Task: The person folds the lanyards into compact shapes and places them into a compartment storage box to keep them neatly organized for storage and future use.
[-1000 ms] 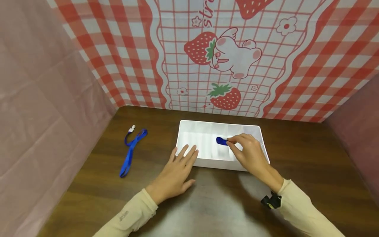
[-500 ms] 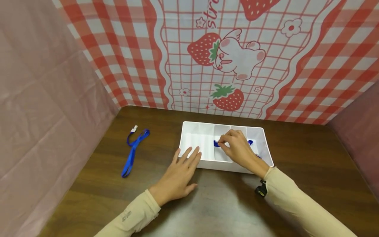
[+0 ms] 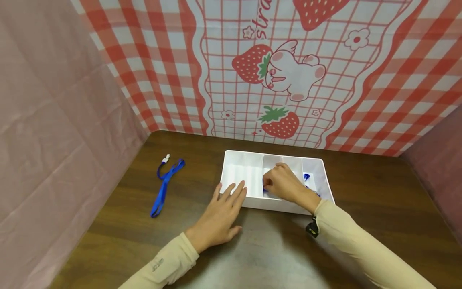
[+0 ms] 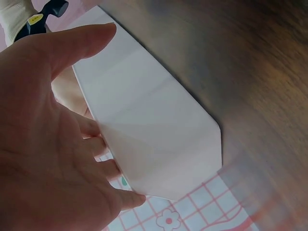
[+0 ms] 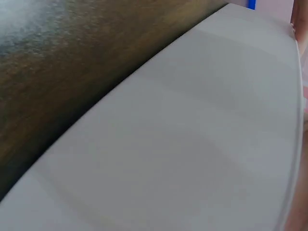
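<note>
A white divided tray (image 3: 276, 205) stands on the brown table in the head view. My right hand (image 3: 283, 182) reaches down into a middle compartment, thumb and fingertips pinching a small blue strap-like piece (image 3: 265, 188) that is mostly hidden behind them. My left hand (image 3: 215, 218) lies with straight, spread fingertips at the tray's front left rim. The left wrist view has the left hand (image 4: 53, 134) with its fingers over the rim of the tray wall (image 4: 154, 110). The tray's outer wall (image 5: 173, 125) fills most of the right wrist view, the right fingers out of sight.
Left of the tray lies a blue lanyard (image 3: 162, 190) with a white clip (image 3: 165, 159). Several blue bits (image 3: 306, 176) and something white show in the right-hand compartment. A checked strawberry cloth (image 3: 249, 100) hangs behind; a pink cloth (image 3: 65, 120) covers the left side.
My right hand has moved left and lower, taking the blue piece from above the tray down into a middle compartment. The left hand keeps its place at the rim; the head view shifted slightly.
</note>
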Demonstrator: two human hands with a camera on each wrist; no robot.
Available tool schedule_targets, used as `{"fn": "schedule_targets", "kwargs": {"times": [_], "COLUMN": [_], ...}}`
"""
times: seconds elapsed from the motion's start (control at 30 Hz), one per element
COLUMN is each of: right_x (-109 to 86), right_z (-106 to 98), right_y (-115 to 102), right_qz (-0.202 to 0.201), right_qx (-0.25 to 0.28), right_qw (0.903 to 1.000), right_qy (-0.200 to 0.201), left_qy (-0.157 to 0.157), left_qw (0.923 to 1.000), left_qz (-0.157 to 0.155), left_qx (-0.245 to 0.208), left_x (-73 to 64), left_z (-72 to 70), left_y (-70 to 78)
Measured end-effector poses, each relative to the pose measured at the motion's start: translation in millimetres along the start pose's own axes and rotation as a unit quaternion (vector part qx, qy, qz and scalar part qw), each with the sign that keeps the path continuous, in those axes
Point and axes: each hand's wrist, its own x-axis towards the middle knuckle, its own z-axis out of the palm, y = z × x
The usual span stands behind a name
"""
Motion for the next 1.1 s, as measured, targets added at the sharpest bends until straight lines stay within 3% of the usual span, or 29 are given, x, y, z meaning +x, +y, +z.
{"fn": "schedule_targets", "kwargs": {"times": [0.17, 0.27, 0.5, 0.7, 0.8, 0.97, 1.03, 1.1], "right_x": [-3.1, -9.2, -30.3, -56.1, -68.4, -83.9, -87.4, -89.6], "right_z": [-5.6, -9.6, -24.8, -33.8, -32.9, -30.1, -29.8, -29.9], "right_y": [-5.1, -7.6, -18.2, -34.4, -43.3, -56.4, -60.4, -63.5], "right_qz": [0.002, -0.004, -0.024, -0.014, -0.011, 0.004, 0.014, 0.021], "right_qx": [-0.018, -0.023, 0.005, 0.028, 0.031, 0.011, 0.003, -0.005], "right_qw": [0.9993, 0.9992, 0.9971, 0.9908, 0.989, 0.9921, 0.9934, 0.9939], "right_qy": [-0.033, -0.031, 0.072, 0.132, 0.144, 0.125, 0.114, 0.108], "left_qy": [0.003, 0.003, 0.002, 0.026, 0.064, 0.127, 0.137, 0.14], "left_qw": [1.0, 1.0, 1.0, 0.9969, 0.9883, 0.9575, 0.9488, 0.9461], "left_qz": [-0.002, 0.0, -0.002, -0.005, -0.003, -0.039, -0.066, -0.09], "left_qx": [0.002, 0.002, -0.007, -0.074, -0.138, -0.256, -0.277, -0.278], "left_x": [0.0, 0.6, 1.2, 0.2, -0.9, -5.6, -10.1, -16.1], "left_z": [1.4, 2.0, 2.1, -0.7, -2.5, -7.4, -10.2, -12.7], "left_y": [0.4, 1.0, 1.4, -2.4, -6.2, -16.9, -24.4, -33.8]}}
